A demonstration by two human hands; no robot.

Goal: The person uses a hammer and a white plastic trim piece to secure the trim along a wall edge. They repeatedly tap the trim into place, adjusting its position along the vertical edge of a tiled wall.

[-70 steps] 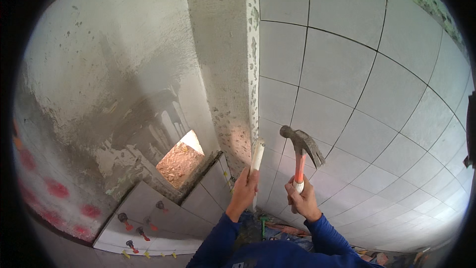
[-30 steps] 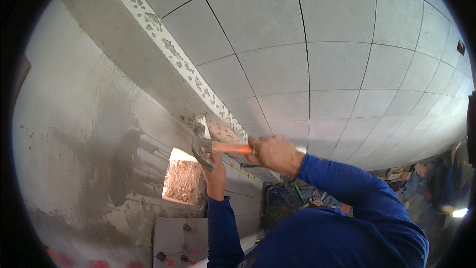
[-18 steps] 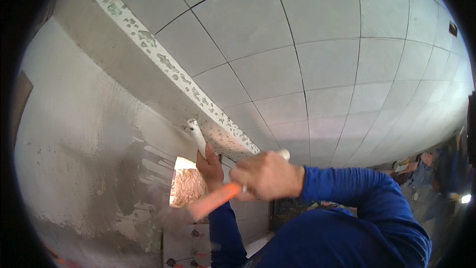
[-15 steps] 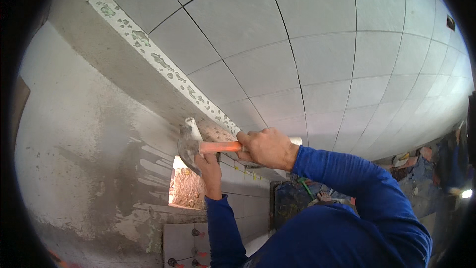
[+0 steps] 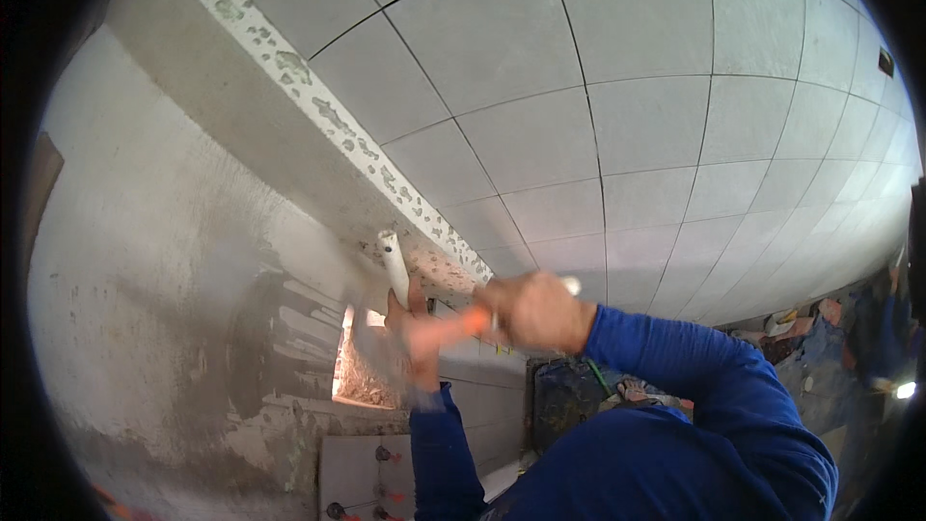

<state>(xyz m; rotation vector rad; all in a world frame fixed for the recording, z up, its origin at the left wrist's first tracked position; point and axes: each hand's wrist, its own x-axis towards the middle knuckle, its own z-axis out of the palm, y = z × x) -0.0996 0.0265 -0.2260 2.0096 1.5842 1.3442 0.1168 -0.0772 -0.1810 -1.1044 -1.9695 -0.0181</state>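
Observation:
My right hand (image 5: 542,314) is closed round the orange handle of a hammer (image 5: 446,330). The hammer is smeared by motion, and its head (image 5: 378,347) is a grey blur over my left wrist. My left hand (image 5: 416,297) is wrapped round a short white tube-like piece (image 5: 394,265), which stands up out of the fingers with a dark spot near its top. Its lower end is hidden by the hand and hammer. Both hands are by the rough lower end of a pitted, mortar-spotted white strip (image 5: 386,177).
Grey wall tiles (image 5: 526,135) fill the upper right. At left is a stained plaster wall (image 5: 174,260) with a bright rectangular opening (image 5: 357,381). A tile with suction-cup-like knobs (image 5: 349,458) is below. Rubble (image 5: 805,323) and another person (image 5: 883,328) are at right.
The hammer head has swung down from beside the top of the white piece to over my left wrist. My left hand keeps its grip. The whole view has shifted slightly.

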